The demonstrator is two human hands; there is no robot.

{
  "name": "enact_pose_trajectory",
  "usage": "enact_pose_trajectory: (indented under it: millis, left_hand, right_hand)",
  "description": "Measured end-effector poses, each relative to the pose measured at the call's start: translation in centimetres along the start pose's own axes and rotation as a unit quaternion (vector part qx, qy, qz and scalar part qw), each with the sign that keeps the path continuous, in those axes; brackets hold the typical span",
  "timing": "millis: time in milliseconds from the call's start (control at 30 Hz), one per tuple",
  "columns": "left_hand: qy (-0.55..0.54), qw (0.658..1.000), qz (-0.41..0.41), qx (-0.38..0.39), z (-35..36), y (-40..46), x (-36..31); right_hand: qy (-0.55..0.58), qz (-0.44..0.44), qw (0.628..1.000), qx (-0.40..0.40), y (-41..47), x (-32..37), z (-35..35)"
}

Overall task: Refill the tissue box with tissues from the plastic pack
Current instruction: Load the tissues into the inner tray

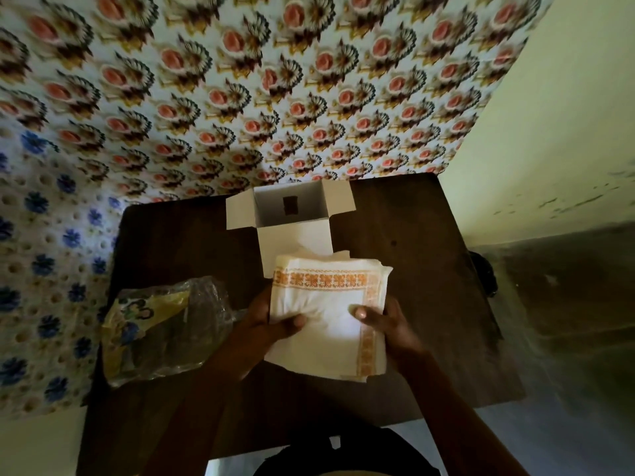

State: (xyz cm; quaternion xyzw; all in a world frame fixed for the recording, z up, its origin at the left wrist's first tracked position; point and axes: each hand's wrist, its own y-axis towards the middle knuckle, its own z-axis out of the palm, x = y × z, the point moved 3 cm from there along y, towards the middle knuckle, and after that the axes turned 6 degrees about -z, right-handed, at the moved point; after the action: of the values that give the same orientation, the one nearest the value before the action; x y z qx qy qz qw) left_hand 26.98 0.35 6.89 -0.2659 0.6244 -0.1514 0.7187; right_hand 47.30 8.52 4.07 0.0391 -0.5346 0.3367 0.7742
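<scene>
- Head view: a dark bench [412, 269] stands against a wall covered in floral cloth [240, 80].
- At centre, both hands hold a stack of tissues [330, 304], white with an orange patterned border, just above the bench.
- The left hand [268, 321] takes the stack's 9 o'clock edge, its grip narrow, thumb pressed on top.
- The right hand [388, 321] takes the 3 o'clock edge, grip likewise closed on the stack, thumb on top.
- At 12 o'clock from the stack, the white tissue box [292, 207] sits with its flaps spread wide; the near flap reaches under the stack's far edge.
- At 9 o'clock lies the crumpled plastic pack [161, 324], clear with yellow print, beside the left wrist.
</scene>
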Motion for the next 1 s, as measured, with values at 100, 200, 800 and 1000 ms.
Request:
enact_pose_trajectory:
  millis: [100,200,800,1000]
  left_hand:
    - [0.021,0.997,0.036,-0.061,0.4,0.2,-1.5]
    - [0.026,0.990,0.051,-0.130,1.0,0.6,-2.1]
    - [0.064,0.987,0.115,-0.095,-3.5,5.6,-6.8]
    - [0.026,0.977,0.165,-0.130,-5.8,7.7,-9.0]
  right_hand:
    - [-0.028,-0.024,0.999,-0.034,0.1,1.5,0.2]
    - [-0.102,-0.053,0.993,-0.028,0.7,2.8,0.8]
    - [-0.330,-0.125,0.935,-0.042,9.7,8.5,2.4]
    - [-0.337,-0.136,0.930,-0.051,12.6,10.5,3.9]
